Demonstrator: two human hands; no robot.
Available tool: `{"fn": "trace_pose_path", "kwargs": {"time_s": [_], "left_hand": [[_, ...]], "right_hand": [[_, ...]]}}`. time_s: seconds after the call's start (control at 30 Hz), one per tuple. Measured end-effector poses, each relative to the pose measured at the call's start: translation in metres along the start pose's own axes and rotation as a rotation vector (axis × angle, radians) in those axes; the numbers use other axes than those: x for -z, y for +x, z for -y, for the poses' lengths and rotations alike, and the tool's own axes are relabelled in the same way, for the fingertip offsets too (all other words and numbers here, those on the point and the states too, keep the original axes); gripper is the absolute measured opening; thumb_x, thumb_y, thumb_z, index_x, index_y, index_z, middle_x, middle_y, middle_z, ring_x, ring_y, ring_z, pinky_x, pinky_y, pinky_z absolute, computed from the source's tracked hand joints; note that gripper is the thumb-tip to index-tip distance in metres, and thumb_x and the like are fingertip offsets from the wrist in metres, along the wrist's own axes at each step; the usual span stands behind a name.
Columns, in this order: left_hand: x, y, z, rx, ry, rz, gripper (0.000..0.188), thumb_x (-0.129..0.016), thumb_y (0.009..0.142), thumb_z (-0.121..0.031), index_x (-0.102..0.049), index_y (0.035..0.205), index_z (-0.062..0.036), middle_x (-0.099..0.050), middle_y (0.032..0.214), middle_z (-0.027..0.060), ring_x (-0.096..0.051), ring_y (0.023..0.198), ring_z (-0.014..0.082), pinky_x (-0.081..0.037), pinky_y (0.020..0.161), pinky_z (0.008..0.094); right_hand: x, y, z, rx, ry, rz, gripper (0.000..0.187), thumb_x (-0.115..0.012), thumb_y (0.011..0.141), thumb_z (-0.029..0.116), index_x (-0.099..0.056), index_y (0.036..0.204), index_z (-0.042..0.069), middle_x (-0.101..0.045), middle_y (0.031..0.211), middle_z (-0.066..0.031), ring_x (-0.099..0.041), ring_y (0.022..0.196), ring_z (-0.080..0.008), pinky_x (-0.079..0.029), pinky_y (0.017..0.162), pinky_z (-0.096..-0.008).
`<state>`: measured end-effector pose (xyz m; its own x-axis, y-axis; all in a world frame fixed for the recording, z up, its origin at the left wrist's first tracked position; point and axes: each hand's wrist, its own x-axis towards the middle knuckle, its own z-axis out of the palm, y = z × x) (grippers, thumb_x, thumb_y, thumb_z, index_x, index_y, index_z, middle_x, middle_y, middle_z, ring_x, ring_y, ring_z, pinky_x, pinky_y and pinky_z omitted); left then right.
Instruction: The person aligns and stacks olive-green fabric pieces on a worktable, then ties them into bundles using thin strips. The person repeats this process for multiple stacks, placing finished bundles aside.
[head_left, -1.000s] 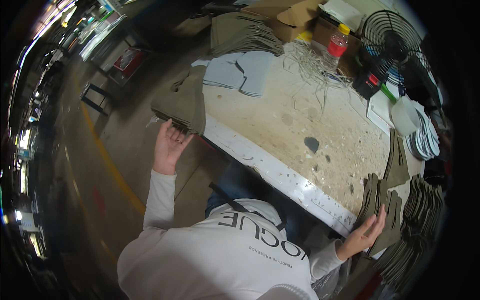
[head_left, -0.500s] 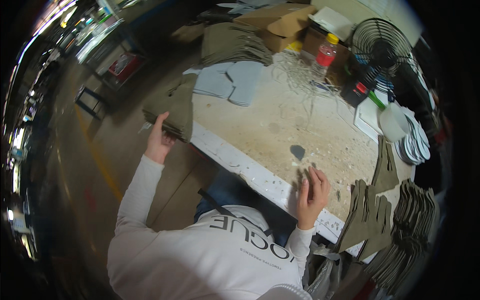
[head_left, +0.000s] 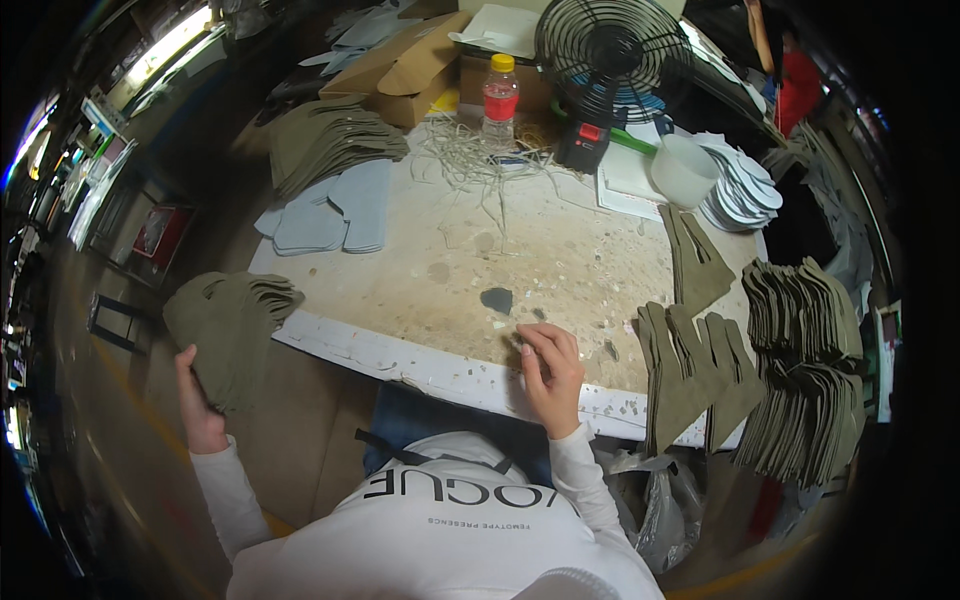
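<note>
My left hand [head_left: 205, 405] is closed on the near edge of a stack of olive-green cut fabric pieces [head_left: 228, 340]. The stack hangs mostly past the table's left edge, its far end by the table corner. My right hand [head_left: 553, 378] hovers or rests at the table's front edge, I cannot tell which. Its fingers are loosely bent with the thumb apart, and nothing shows in them. Just beyond it lies a small dark grey scrap [head_left: 496, 300]. Right of that hand, notched olive pieces [head_left: 672, 375] lie at the table's front right.
Pale blue pieces [head_left: 345, 210] and another olive pile [head_left: 330, 145] occupy the table's far left. Behind are loose strings [head_left: 465, 165], a bottle [head_left: 500, 105], a black fan [head_left: 612, 50] and a translucent cup [head_left: 685, 170]. Thick olive stacks [head_left: 805, 400] stand at the right edge.
The view has swung to the right. My left hand still grips the olive stack, now lower and nearer to me. My right hand's fingers are more bent.
</note>
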<state>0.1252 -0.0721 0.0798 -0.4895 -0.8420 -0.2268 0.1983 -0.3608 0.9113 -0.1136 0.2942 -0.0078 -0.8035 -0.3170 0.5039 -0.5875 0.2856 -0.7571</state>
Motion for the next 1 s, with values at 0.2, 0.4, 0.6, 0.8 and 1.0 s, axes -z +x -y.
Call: {"fn": "trace_pose_path", "kwargs": {"time_s": [0.2,0.4,0.6,0.8,1.0], "left_hand": [[-0.109,-0.003,0.004,0.232,-0.023,0.402,0.049,-0.061,0.088,-0.032,-0.057,0.123,0.0021,-0.065,0.117,0.0135,-0.066,0.101,0.0242,-0.053,0.089,0.0347],[-0.227,-0.001,0.061,0.599,-0.181,0.957,0.048,-0.064,0.086,-0.026,-0.056,0.122,0.0046,-0.066,0.112,0.0137,-0.068,0.095,0.0216,-0.055,0.087,0.0318],[-0.247,-0.01,0.131,0.856,0.156,1.026,0.059,-0.067,0.084,-0.021,-0.048,0.135,0.0007,-0.057,0.127,0.012,-0.057,0.118,0.0205,-0.046,0.1,0.0334],[-0.221,-0.005,0.135,0.761,0.46,1.083,0.078,-0.065,0.084,-0.016,-0.027,0.153,-0.0119,-0.047,0.141,0.007,-0.055,0.119,0.0154,-0.047,0.097,0.03],[-0.238,0.022,0.087,-0.513,1.396,1.186,0.05,-0.072,0.084,-0.037,-0.062,0.121,-0.0047,-0.069,0.09,0.0108,-0.068,0.085,0.0172,-0.053,0.077,0.0315]], "right_hand": [[0.002,-0.005,-0.006,-0.059,0.021,-0.029,0.023,-0.059,0.089,0.001,-0.07,0.109,0.003,-0.064,0.109,-0.0118,-0.06,0.099,-0.0225,-0.049,0.084,-0.0286],[0.011,-0.022,-0.021,-0.281,0.301,-0.418,0.033,-0.053,0.092,0.0,-0.063,0.123,0.004,-0.055,0.118,-0.0087,-0.057,0.101,-0.0163,-0.048,0.085,-0.027],[0.041,-0.045,-0.008,-0.398,0.274,-0.803,0.032,-0.05,0.089,-0.008,-0.057,0.12,0.0,-0.049,0.114,-0.0058,-0.052,0.096,-0.0138,-0.045,0.086,-0.0271],[0.089,0.003,0.022,-0.015,-0.003,-0.628,0.025,-0.053,0.086,-0.007,-0.064,0.107,0.001,-0.055,0.105,-0.0073,-0.054,0.085,-0.0127,-0.044,0.072,-0.0248],[0.077,0.113,0.007,0.095,-0.271,0.108,0.012,-0.065,0.083,0.007,-0.07,0.094,0.007,-0.068,0.088,-0.0098,-0.063,0.085,-0.0276,-0.049,0.071,-0.0374]]}}
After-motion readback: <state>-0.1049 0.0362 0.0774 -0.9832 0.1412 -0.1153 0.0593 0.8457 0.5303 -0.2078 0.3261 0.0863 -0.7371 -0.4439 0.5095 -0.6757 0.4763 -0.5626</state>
